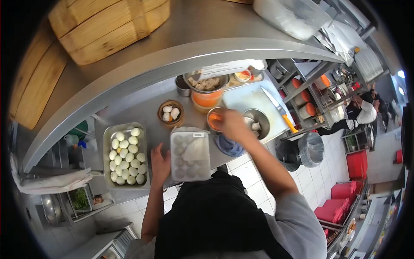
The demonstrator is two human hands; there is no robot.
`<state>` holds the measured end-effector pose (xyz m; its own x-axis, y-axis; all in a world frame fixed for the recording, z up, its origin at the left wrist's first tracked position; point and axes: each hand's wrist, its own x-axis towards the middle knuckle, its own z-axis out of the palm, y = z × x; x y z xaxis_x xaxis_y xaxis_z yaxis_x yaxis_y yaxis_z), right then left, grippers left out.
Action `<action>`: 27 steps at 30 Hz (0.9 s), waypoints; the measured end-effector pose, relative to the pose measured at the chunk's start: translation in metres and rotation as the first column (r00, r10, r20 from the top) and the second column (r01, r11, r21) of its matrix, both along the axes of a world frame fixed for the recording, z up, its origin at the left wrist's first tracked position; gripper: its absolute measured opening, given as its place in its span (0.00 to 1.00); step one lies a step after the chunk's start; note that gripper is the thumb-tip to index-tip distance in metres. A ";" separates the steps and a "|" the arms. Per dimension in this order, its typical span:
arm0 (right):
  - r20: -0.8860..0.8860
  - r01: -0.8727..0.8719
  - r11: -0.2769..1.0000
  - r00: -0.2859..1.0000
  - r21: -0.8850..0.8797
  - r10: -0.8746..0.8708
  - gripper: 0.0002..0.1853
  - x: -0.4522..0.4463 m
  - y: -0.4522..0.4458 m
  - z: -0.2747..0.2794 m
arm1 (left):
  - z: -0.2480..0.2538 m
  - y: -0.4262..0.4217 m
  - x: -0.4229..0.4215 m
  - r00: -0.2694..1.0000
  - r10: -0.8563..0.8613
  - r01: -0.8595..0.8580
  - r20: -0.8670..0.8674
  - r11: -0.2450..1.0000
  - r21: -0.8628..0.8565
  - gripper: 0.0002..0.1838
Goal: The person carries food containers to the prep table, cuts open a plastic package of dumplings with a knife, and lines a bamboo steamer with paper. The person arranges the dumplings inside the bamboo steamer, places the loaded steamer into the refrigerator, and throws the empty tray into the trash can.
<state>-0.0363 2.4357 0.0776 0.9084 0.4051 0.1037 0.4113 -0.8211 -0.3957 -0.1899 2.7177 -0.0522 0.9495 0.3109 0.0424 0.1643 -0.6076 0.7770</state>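
Observation:
My left hand [160, 165] rests with its fingers apart beside a lidded plastic container [196, 166]. Round pale pieces show faintly through its cloudy lid, which has a white label. To that hand's left stands a metal tray [144, 142] of peeled eggs [124, 157]. My right hand [235, 126] reaches over a small metal bowl [210, 124] of orange bits, fingers drawn together at its rim; their tips are partly hidden. Just right of it is a larger steel bowl [266, 123] with a few pale dumplings [255, 126]. A bamboo steamer [174, 123] holds several dumplings.
A tub [207, 99] with filling stands behind the bowls. A knife [280, 110] with an orange handle lies on the white cutting board [241, 97]. A blue cloth [230, 146] sits at the counter edge. The steel shelf [194, 48] overhangs the counter. Another person [366, 111] is at far right.

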 end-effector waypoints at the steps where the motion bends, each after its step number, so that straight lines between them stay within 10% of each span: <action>1: -0.092 0.161 0.968 0.979 -0.195 -0.181 0.22 -0.023 -0.021 0.041 | 0.001 0.003 0.002 1.000 0.021 -0.021 -0.002 1.000 0.009 0.27; 5: -0.076 0.277 0.896 0.944 -0.347 -0.321 0.35 -0.066 -0.152 -0.006 | 0.020 0.005 0.025 0.997 0.014 -0.013 0.080 1.000 -0.021 0.30; 10: -0.082 0.285 0.952 0.958 0.115 -0.276 0.18 -0.075 -0.183 -0.087 | 0.020 0.008 0.086 0.972 -0.061 0.013 0.228 0.978 0.208 0.28; 15: -0.012 0.340 0.929 0.940 0.149 -0.342 0.15 -0.097 -0.142 -0.031 | 0.033 0.001 0.082 0.973 -0.045 0.008 0.228 0.987 0.163 0.24; 20: -0.179 0.011 0.978 0.983 0.209 0.028 0.13 -0.126 -0.129 0.054 | 0.010 -0.010 0.029 0.978 -0.080 0.063 0.191 0.994 0.094 0.23; 24: -0.285 -0.233 0.962 0.921 0.139 0.265 0.13 -0.129 -0.093 0.082 | 0.071 -0.019 -0.024 0.958 -0.199 0.271 0.206 0.862 -0.428 0.31; 27: -0.204 -0.509 0.852 0.827 0.124 0.524 0.16 -0.119 -0.058 0.062 | 0.129 -0.015 -0.066 0.923 -0.253 0.336 0.291 0.898 -0.284 0.38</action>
